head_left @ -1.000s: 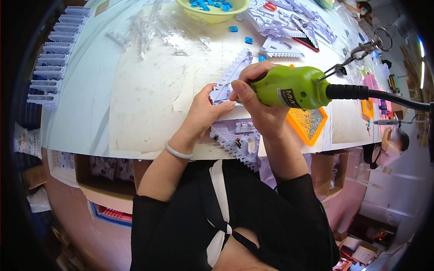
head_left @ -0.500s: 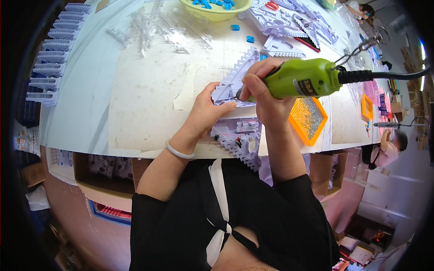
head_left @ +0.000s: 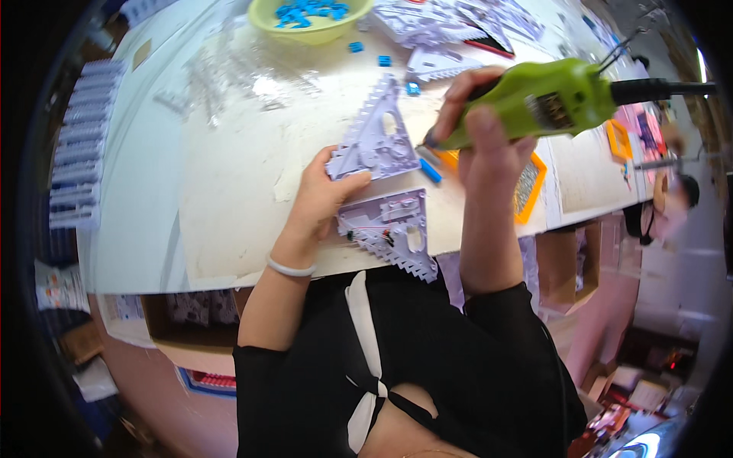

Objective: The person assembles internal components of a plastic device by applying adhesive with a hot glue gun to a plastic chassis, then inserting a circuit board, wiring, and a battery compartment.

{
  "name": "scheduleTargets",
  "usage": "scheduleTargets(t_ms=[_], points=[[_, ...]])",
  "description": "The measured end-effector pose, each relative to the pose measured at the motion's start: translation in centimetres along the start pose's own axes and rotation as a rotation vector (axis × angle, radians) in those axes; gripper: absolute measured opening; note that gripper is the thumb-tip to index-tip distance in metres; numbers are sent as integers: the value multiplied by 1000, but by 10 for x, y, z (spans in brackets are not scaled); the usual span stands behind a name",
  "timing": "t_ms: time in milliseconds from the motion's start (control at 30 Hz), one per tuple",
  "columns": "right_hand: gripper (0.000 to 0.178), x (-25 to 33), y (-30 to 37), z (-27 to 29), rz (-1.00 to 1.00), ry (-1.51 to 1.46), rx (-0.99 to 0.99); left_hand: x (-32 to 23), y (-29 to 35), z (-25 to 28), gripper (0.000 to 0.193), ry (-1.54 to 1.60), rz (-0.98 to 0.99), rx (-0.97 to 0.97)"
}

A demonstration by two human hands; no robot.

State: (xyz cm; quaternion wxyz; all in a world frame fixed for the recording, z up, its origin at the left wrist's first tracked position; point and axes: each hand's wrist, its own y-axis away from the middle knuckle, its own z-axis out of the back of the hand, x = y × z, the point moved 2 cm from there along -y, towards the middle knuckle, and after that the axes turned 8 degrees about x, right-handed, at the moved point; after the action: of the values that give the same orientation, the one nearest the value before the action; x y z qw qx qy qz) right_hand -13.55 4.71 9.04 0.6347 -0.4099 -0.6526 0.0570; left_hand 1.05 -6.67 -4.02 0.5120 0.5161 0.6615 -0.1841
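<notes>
My left hand point(head_left: 314, 197) grips a pale lavender triangular plastic shell point(head_left: 372, 146) with toothed edges by its lower left corner, thumb on top. In my right hand point(head_left: 489, 153) is a corded green electric screwdriver point(head_left: 553, 99), fingers wrapped round its body. Its tip points left, just off the shell's right side and apart from it. Nearer to me lies a second toothed shell point(head_left: 401, 221) with thin wires and small parts inside. A small blue rod-like piece point(head_left: 431, 170) rests between the shell and the right forearm.
An orange tray point(head_left: 540, 179) of small metal bits sits partly behind my right forearm. Far off stand a yellow bowl point(head_left: 305, 32) of blue parts and piled lavender shells point(head_left: 427, 27). Clear plastic bags point(head_left: 259, 76) lie far left, beside a row of lavender pieces point(head_left: 80, 145).
My right hand has drawn the screwdriver off the shell, to the right. The left hand still holds the shell, now turned somewhat. The whole view has shifted, and the blue rod-like piece has come into sight.
</notes>
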Motion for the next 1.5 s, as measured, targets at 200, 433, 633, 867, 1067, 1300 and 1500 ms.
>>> scheduleTargets(t_ms=[200,433,633,867,1067,1300,1500], points=[[10,6,0,79,-14,458,-155,-9,-4,4,54,152,84,18],[10,-11,14,100,-45,349,-253,-11,-4,-3,51,78,50,-62],[12,-21,11,111,-7,350,-362,-10,-2,-6,53,62,63,-89],[10,-30,9,118,7,323,-359,-10,-3,-4,55,35,69,-105],[9,-36,8,119,0,329,-372,-8,-3,-3,54,31,73,-100],[10,-36,6,119,-45,322,-372,-9,-3,-5,57,33,60,-99],[10,-38,10,112,-53,304,-350,-10,-1,-5,57,36,62,-114]])
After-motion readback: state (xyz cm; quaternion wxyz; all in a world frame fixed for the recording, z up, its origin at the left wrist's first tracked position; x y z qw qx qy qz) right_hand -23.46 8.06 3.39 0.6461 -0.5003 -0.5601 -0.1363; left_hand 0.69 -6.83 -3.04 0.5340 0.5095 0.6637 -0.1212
